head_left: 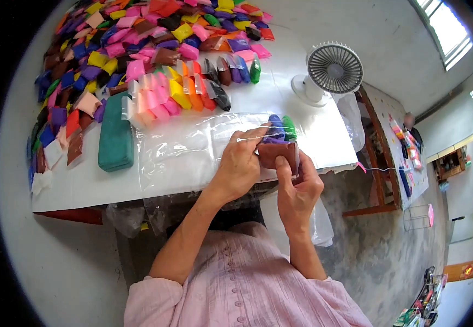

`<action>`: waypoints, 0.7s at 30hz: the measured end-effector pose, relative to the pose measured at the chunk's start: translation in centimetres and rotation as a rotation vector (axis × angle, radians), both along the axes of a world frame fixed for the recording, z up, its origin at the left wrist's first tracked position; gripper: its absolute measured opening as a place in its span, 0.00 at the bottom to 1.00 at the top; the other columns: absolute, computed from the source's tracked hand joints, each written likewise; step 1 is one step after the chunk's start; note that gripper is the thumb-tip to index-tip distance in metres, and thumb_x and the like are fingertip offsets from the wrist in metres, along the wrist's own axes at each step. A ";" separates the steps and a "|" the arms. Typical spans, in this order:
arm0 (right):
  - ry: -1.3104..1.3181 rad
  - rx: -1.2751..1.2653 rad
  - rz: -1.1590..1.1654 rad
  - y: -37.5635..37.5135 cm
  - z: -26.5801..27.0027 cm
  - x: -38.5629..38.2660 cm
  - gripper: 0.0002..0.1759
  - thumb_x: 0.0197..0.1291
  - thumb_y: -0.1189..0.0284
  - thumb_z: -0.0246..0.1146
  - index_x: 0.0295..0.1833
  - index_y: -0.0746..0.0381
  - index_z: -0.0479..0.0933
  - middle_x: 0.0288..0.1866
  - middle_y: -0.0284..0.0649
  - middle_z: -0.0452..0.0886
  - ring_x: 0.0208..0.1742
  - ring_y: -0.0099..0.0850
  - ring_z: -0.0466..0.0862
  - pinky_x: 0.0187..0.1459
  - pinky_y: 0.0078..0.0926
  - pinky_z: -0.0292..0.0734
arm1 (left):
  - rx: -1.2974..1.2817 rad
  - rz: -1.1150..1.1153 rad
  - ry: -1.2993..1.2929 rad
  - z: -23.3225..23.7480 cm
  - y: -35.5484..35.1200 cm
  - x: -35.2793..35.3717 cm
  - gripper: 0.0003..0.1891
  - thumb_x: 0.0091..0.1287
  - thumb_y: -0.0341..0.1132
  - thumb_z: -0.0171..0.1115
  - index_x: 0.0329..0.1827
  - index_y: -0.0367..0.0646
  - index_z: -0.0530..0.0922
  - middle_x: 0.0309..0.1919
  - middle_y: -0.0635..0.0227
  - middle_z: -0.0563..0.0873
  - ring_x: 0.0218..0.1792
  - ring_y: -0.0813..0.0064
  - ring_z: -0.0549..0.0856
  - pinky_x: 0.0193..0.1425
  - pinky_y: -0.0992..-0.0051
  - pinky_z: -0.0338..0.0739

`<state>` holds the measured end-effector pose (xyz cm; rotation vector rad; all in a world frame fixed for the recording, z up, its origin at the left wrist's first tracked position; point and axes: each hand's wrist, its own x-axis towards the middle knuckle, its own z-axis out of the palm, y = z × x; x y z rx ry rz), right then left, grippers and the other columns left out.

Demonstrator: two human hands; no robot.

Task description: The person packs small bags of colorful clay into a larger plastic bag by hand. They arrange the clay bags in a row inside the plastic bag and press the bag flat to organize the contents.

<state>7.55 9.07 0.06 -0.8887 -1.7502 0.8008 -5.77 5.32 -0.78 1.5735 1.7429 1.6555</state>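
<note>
My left hand (240,163) and my right hand (297,188) meet at the front edge of a white table (84,188). Together they hold a stack of small wrapped clay packets (278,150): a brown one faces me, with purple, blue and green ones behind it. My left fingers pinch the stack's left side together with the mouth of a clear plastic bag (187,150) that lies flat on the table. My right thumb presses on the brown packet.
Several colourful clay packets (138,49) cover the far half of the table, some in a neat row (185,90). A teal case (115,133) lies at the left. A small white fan (329,71) stands at the right. Another table with a person is beyond.
</note>
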 end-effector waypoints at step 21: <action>-0.441 0.440 -0.232 -1.2 0.3 -1.5 0.20 0.55 0.66 0.70 0.49 0.64 0.77 0.35 0.43 0.77 0.31 0.43 0.81 0.30 0.37 0.75 | -0.012 0.177 -0.211 -0.3 -0.4 0.5 0.21 0.68 0.22 0.44 0.63 0.31 0.74 0.51 0.52 0.84 0.49 0.70 0.84 0.58 0.72 0.76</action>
